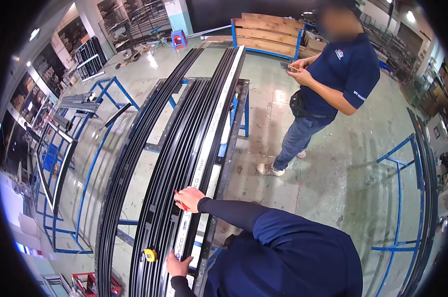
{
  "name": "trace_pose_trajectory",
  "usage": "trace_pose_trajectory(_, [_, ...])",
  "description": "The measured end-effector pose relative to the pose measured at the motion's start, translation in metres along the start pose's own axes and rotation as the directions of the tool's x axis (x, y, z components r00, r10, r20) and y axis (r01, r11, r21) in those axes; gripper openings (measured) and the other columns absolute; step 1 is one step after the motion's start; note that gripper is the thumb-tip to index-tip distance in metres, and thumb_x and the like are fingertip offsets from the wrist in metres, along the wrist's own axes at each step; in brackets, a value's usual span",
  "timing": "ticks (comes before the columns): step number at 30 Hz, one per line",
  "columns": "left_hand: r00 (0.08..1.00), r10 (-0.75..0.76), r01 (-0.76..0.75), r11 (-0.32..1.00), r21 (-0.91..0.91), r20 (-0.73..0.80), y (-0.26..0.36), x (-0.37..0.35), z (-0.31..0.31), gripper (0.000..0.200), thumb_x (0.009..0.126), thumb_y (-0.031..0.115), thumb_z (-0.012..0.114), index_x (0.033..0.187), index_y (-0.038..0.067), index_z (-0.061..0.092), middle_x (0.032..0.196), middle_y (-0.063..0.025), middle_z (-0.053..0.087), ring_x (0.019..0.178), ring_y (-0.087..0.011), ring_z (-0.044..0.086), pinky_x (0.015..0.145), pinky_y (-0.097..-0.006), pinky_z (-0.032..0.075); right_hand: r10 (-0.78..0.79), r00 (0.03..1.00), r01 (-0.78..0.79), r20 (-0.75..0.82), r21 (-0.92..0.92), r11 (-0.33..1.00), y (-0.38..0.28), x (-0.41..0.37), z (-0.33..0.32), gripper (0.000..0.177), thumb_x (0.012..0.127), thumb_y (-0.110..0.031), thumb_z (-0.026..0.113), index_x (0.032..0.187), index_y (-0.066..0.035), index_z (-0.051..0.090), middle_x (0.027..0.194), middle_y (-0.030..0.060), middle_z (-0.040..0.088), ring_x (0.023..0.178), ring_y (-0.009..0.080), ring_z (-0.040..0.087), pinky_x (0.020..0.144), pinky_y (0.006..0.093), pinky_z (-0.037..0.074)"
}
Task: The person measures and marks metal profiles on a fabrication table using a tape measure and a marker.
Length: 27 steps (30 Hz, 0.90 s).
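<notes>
My right hand (pixel 188 199), fingers closed, holds a slim red pen (pixel 184 206) over a long dark metal profile with white printed protective film (pixel 202 166). My left hand (pixel 177 266) rests on the same profile nearer to me, thumb spread to the right and fingers on its left edge. A yellow tape measure (pixel 150 255) lies on the neighbouring black profiles (pixel 157 198), left of my left hand. The profiles lie lengthwise side by side on a metal-framed bench. My palms and part of the pen are hidden.
At the right, a person (pixel 333 74) stands holding a phone (pixel 286 66). Blue metal racks (pixel 398 198) stand far right, and more blue frames (pixel 99 168) are on the left. A wooden-slatted cart (pixel 268 37) is at the back, near a blue-and-red stool (pixel 179 39).
</notes>
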<state>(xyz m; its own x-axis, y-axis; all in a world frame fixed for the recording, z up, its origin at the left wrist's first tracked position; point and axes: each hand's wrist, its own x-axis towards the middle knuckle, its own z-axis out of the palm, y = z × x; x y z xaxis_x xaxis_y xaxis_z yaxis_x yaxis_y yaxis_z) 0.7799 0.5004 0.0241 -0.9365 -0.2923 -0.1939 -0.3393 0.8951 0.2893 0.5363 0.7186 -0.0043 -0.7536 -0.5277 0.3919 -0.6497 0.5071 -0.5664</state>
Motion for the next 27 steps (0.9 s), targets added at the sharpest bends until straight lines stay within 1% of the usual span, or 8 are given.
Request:
trace_pose_trajectory(7, [0.95,-0.273,0.294,0.946,0.137,-0.15,-0.001,-0.006,0.023,0.071,0.059,0.036,0.092,0.114,0.0,0.063,0.101,-0.0218,0.068,0.105,-0.0415,0.061,0.091,-0.0509,0.048,0.055,0.941,0.034,-0.333,0.256,0.966,0.008,-0.029,-0.052,0.017,0.09,-0.017,0.066,0.103,-0.006,0.062,0.093,0.0124,0.064,0.092,0.0332,0.061,0.082,0.0445,0.048])
trace_pose_trajectory(11, [0.94,-0.32,0.334,0.934,0.126,-0.121,-0.006,0.0,0.03,0.072,0.056,0.033,0.093,0.111,-0.002,0.063,0.106,-0.0222,0.068,0.104,-0.041,0.064,0.088,-0.0488,0.051,0.177,0.948,-0.103,-0.263,0.275,0.956,0.056,-0.114,-0.114,0.015,0.09,-0.014,0.063,0.104,-0.008,0.062,0.091,0.0116,0.061,0.088,0.0334,0.06,0.079,0.0437,0.049])
trace_pose_trajectory(14, [0.924,-0.367,0.346,0.923,0.169,0.109,0.019,-0.001,0.008,0.1,0.07,0.052,0.083,0.144,-0.003,0.045,0.13,-0.0277,0.061,0.116,-0.0429,0.061,0.1,-0.0471,0.047,0.368,0.926,-0.342,-0.082,0.23,0.911,0.115,-0.198,-0.148,0.016,0.089,-0.019,0.064,0.103,-0.011,0.061,0.097,0.0141,0.064,0.094,0.0364,0.063,0.079,0.0469,0.051])
trace_pose_trajectory(17, [0.929,-0.359,0.337,0.921,0.197,0.093,0.033,-0.004,0.002,0.098,0.072,0.054,0.08,0.144,-0.002,0.046,0.129,-0.0309,0.06,0.12,-0.0427,0.058,0.104,-0.0472,0.043,0.598,0.8,-0.599,0.046,0.116,0.793,0.208,-0.287,-0.134,0.022,0.089,-0.028,0.065,0.106,-0.015,0.064,0.097,0.0146,0.067,0.092,0.0371,0.065,0.077,0.0478,0.052])
trace_pose_trajectory(21, [0.931,-0.343,0.321,0.932,0.166,0.124,0.021,0.006,0.011,0.09,0.071,0.052,0.083,0.129,-0.012,0.057,0.124,-0.0307,0.063,0.118,-0.0407,0.06,0.103,-0.0418,0.045,0.896,0.35,-0.921,0.274,-0.076,0.383,0.283,-0.346,-0.153,0.032,0.083,-0.034,0.064,0.105,-0.011,0.068,0.102,0.0151,0.072,0.097,0.035,0.068,0.086,0.0456,0.054])
trace_pose_trajectory(22, [0.919,-0.262,0.139,0.915,0.38,0.294,0.026,0.007,0.004,0.088,0.072,0.052,0.083,0.125,-0.013,0.058,0.121,-0.0307,0.064,0.116,-0.0411,0.061,0.101,-0.0419,0.047,0.913,0.3,-0.935,0.276,-0.103,0.338,0.297,-0.358,-0.157,0.033,0.084,-0.037,0.064,0.104,-0.011,0.069,0.103,0.0154,0.072,0.099,0.0349,0.068,0.088,0.0452,0.054])
trace_pose_trajectory(26, [0.911,-0.387,0.31,0.872,0.378,0.146,-0.01,0.015,0.025,0.084,0.077,0.053,0.079,0.131,-0.007,0.056,0.122,-0.028,0.065,0.116,-0.0395,0.062,0.101,-0.0425,0.048,0.943,0.187,-0.957,0.274,-0.166,0.238,0.313,-0.378,-0.183,0.035,0.084,-0.041,0.064,0.103,-0.011,0.07,0.106,0.0152,0.072,0.102,0.0346,0.068,0.091,0.0447,0.053])
trace_pose_trajectory(27, [0.895,-0.444,0.442,0.864,0.241,-0.05,-0.016,0.021,0.034,0.073,0.056,0.031,0.093,0.113,-0.005,0.062,0.107,-0.0248,0.068,0.104,-0.042,0.064,0.087,-0.0476,0.052,0.938,0.207,-0.955,0.279,-0.151,0.256,0.314,-0.378,-0.187,0.036,0.084,-0.041,0.064,0.103,-0.011,0.07,0.106,0.0151,0.072,0.102,0.0347,0.068,0.091,0.0446,0.053])
